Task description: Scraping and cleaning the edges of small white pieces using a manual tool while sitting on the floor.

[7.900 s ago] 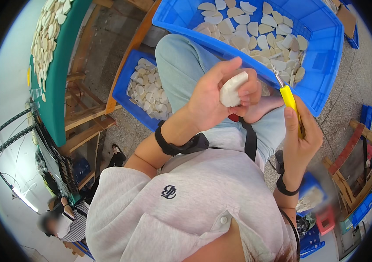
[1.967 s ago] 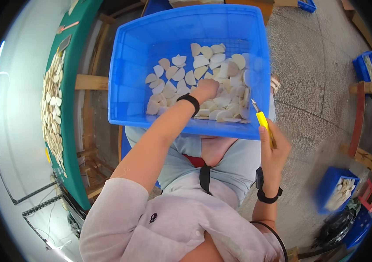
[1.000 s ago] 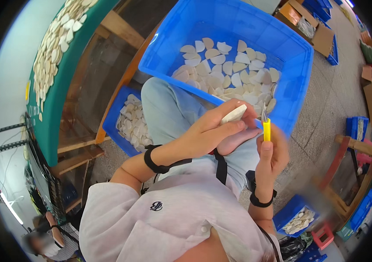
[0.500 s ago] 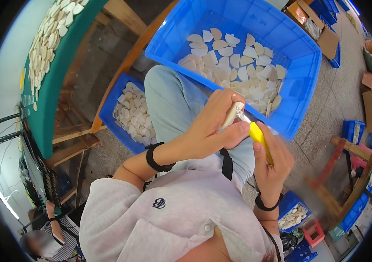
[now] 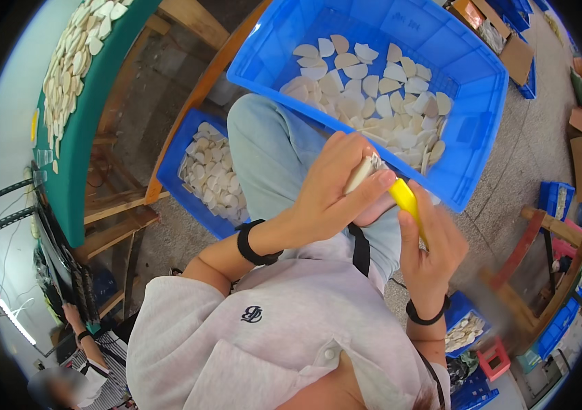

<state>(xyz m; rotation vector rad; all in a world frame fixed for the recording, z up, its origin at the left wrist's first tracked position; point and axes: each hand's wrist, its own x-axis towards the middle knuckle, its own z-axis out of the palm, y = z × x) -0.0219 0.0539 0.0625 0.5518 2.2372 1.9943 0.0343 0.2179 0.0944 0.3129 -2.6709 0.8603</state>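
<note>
Pale piece [image 5: 358, 174]: in your left hand [image 5: 337, 181], just by the large blue bin's near side
Left hand: closed around that piece
Yellow-handled tool [image 5: 404, 196]: its metal tip at the piece's edge
Right hand [image 5: 439, 239]: gripping the yellow handle
Large blue bin [image 5: 475, 130]: holds loose half-round pieces [image 5: 390, 85]
Smaller blue crate [image 5: 173, 179]: left of your knee [image 5: 257, 126], full of pale pieces [image 5: 214, 171]

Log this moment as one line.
left hand: holds white piece | right hand: holds yellow-handled tool, tip at white piece | ahead: large blue bin of pale pieces
</note>
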